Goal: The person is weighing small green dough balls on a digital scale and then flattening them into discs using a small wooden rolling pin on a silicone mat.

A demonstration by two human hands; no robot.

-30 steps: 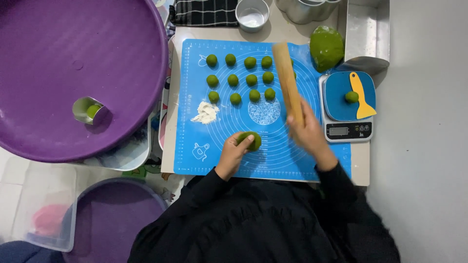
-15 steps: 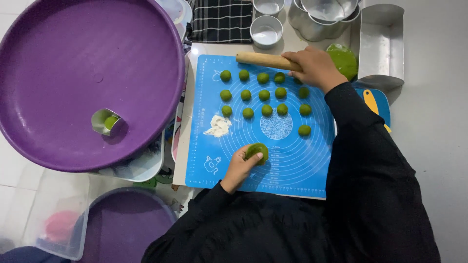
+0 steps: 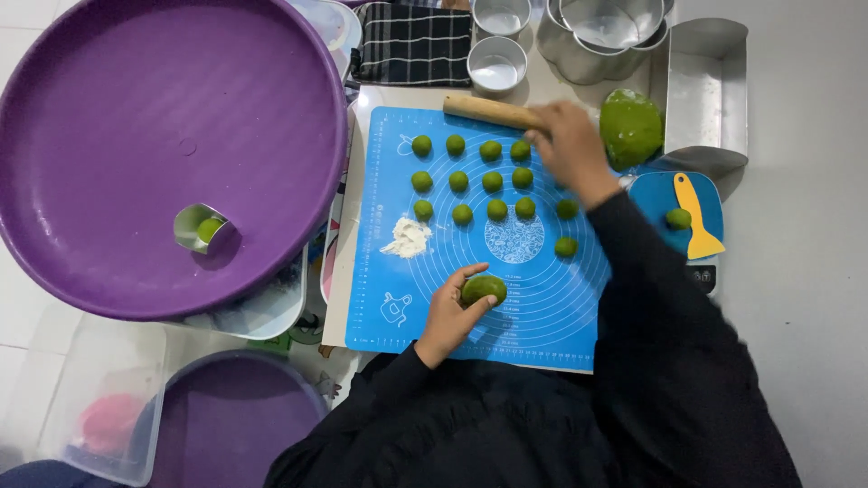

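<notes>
Two hands work over the blue mat (image 3: 542, 316): the left hand (image 3: 445, 318) cups a flattened green dough piece (image 3: 484, 289) near the mat's front edge, fingers curled round it; the right hand (image 3: 565, 145) grips a wooden rolling pin (image 3: 488, 111) at the mat's far edge. The dough looks soft and light, best held gently by its rim. Small green balls (image 3: 493, 181) sit mid-mat.

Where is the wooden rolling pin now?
The wooden rolling pin lies across the far edge of the blue mat, under the right hand, beside the big green dough lump.
</notes>
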